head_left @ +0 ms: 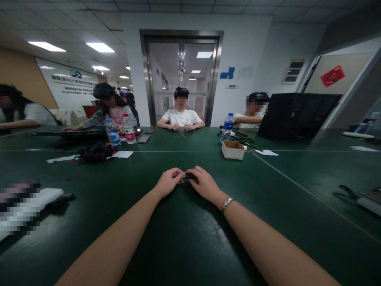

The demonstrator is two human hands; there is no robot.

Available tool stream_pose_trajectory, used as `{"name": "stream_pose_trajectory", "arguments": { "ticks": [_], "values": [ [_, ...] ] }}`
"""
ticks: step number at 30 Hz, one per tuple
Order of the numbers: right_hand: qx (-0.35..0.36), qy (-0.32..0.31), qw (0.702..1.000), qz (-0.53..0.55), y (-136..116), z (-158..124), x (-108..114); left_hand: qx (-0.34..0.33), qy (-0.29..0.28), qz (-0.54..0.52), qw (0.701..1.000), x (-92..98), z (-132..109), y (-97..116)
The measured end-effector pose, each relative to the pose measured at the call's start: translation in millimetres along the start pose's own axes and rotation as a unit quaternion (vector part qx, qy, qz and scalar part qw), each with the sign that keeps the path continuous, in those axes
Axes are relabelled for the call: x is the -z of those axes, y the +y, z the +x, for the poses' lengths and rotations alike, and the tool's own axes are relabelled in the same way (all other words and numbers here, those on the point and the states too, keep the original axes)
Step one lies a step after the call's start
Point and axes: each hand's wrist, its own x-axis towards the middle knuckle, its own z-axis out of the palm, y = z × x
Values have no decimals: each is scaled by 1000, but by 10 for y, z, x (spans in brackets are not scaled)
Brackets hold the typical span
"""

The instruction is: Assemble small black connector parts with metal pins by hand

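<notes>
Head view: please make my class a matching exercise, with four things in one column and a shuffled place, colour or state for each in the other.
1. small dark object
2. bracelet
3. box
4. red-capped bottle

A. open at the top
B. standing in the left half of the picture
C. between the left hand and the right hand
D. silver-coloured

Right pairs: 1-C, 2-D, 3-A, 4-B

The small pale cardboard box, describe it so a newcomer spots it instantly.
On the green tabletop, look beyond the right hand to the clear plastic bottle with a blue label. Just in front sits the box, low, open and brown inside, unlike that tall neighbour.
</notes>
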Motion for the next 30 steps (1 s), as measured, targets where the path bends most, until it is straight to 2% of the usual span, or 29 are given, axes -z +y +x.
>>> {"name": "stream_pose_trajectory", "arguments": {
  "ticks": [10,19,25,30],
  "values": [
    [30,3,999,-40,-19,-9,-6,33,9,-35,999,-14,20,-14],
    [60,6,986,-155,-131,-16,42,71,41,-23,996,-22,-28,94],
    [85,9,976,-199,-185,-22,54,75,56,-13,995,-43,-5,46],
    [71,10,979,-193,-175,-22,42,48,56,-24,997,-59,20,-12]
  ]
}}
